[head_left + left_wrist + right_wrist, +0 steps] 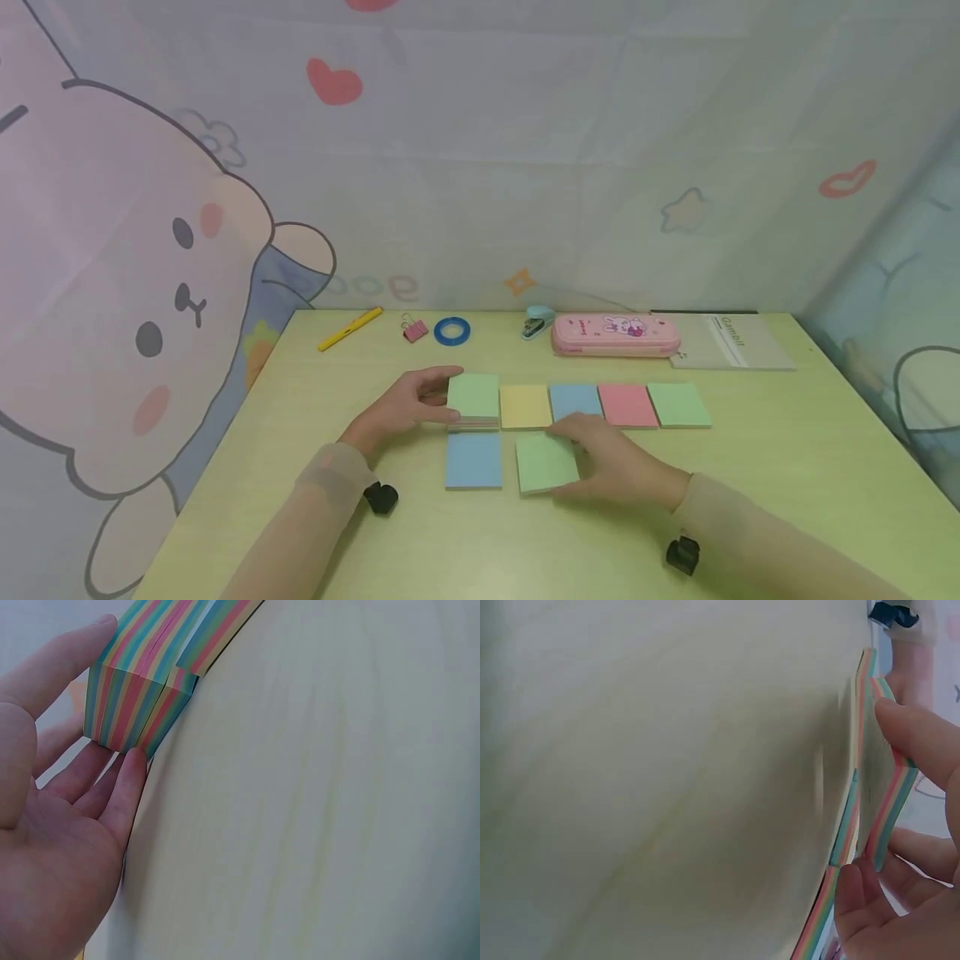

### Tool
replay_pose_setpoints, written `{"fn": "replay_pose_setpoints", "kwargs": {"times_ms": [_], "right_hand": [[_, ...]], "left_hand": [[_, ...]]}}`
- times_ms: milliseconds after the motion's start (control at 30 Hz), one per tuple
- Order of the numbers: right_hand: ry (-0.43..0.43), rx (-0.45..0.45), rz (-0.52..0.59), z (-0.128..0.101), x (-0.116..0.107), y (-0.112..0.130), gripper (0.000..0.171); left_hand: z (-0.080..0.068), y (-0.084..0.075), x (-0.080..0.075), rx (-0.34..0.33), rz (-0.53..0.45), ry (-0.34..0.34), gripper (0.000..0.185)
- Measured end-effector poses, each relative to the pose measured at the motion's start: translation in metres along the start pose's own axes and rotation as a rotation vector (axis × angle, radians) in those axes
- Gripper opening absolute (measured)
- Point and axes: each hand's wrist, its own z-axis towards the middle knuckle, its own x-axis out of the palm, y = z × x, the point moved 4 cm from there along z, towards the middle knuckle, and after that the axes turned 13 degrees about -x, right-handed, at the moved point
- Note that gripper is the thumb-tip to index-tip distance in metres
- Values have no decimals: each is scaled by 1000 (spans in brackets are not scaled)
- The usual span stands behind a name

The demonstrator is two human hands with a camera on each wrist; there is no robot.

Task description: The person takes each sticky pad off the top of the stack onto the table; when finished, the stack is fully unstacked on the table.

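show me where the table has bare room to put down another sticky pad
Bare wood lies right of the green pad at the row's end, below the grey notebook, and along the near table edge. It is crowded around the left hand and right hand, where pads sit nearly edge to edge.

Head view: from above, facing forward and down, whole desk (750, 467) visible. Wrist views: very near, low along the desk surface, sharing with head view the striped pad (142, 690) edges.
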Motion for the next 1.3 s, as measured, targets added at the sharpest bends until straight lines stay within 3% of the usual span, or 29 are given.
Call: {"fn": "replay_pose_setpoints", "kwargs": {"times_ms": [267,600,867,1300], "right_hand": [[58,35,-20,-5,14,1,81],[51,74,-15,-12,7,-3,81],[11,104,2,-2,9,1,80],[15,111,-20,4,12,-1,79]], "left_hand": [[1,1,0,-17,-3,-3,80],[1,1,-1,-26,-5,-9,80],[4,3,0,-11,-10,-2,80],[3,3,0,-20,-12,-3,80]]}}
